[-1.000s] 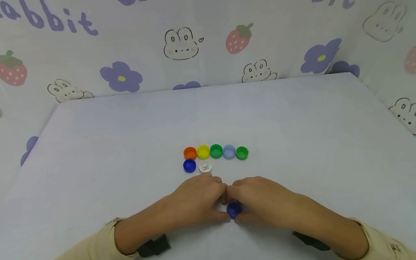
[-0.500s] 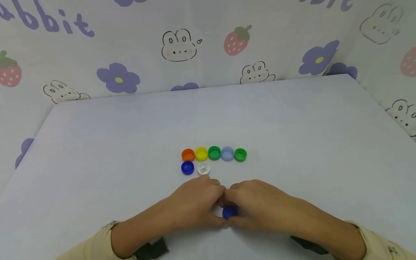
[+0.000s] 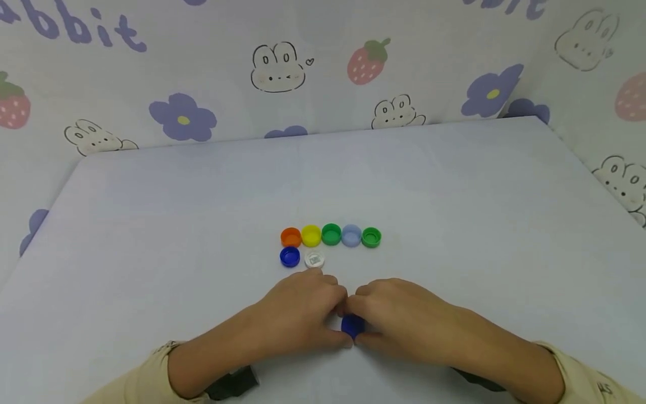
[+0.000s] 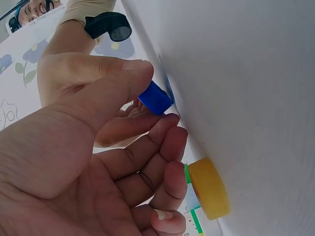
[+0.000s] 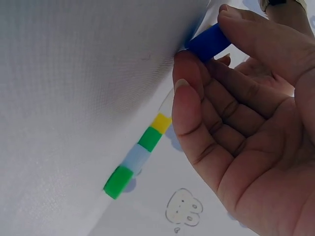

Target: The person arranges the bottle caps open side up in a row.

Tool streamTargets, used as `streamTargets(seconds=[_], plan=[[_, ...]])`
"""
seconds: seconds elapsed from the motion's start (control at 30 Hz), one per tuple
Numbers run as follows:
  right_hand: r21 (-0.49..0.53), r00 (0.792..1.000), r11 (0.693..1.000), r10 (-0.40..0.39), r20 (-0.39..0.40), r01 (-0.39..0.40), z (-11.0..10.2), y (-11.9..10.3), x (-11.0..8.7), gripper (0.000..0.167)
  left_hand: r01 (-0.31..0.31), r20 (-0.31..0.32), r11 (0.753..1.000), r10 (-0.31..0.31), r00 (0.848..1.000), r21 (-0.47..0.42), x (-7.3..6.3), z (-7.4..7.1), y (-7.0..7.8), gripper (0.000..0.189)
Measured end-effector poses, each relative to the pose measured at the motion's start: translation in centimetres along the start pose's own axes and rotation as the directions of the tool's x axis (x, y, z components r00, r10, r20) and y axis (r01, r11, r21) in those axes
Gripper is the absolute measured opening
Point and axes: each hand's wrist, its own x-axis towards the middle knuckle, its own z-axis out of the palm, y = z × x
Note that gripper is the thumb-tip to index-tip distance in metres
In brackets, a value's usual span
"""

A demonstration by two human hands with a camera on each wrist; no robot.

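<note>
A dark blue bottle cap [image 3: 353, 326] is held between both hands, low on the white table in front of the person. My left hand [image 3: 303, 311] comes in from the left, its thumb and index finger pinching at the cap's left side. From the right, my right hand [image 3: 409, 320] pinches the same blue cap [image 5: 209, 43] between thumb and forefinger. The hands' index fingers meet just beyond it. In the left wrist view the cap [image 4: 156, 99] stands close over the table surface. Just past the left knuckles lies a white cap [image 3: 314, 259], beside another blue cap [image 3: 290, 256].
Behind these two caps runs a row of orange [image 3: 290, 237], yellow [image 3: 311, 235], green [image 3: 331, 234], pale blue [image 3: 351, 235] and green caps [image 3: 371, 237]. The white table [image 3: 454, 185] reaches back to a printed cloth backdrop [image 3: 323, 106].
The held blue cap and the right hand have shifted slightly left relative to the row. The whole head view has also drifted a little. Both hands keep their hold.
</note>
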Motion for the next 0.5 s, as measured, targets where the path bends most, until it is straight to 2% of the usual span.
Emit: streamTargets(seconds=[0.13, 0.27, 0.5], plan=[[0.000, 1.000, 1.000, 0.000, -0.004, 0.000, -0.09, 0.05, 0.08, 0.022, -0.002, 0.007, 1.000, 0.002, 1.000, -0.014, -0.02, -0.24, -0.04, 0.030], [-0.021, 0.999, 0.999, -0.034, -0.038, 0.033, -0.20, 0.08, 0.02, 0.013, 0.005, 0.015, 1.000, -0.005, 1.000, -0.030, -0.04, -0.36, -0.07, 0.028], [-0.028, 0.995, 0.997, -0.068, -0.076, 0.066, -0.44, 0.13, -0.27, 0.016, -0.020, 0.008, 0.999, 0.020, 1.000, -0.027, -0.23, -0.42, -0.03, 0.023]])
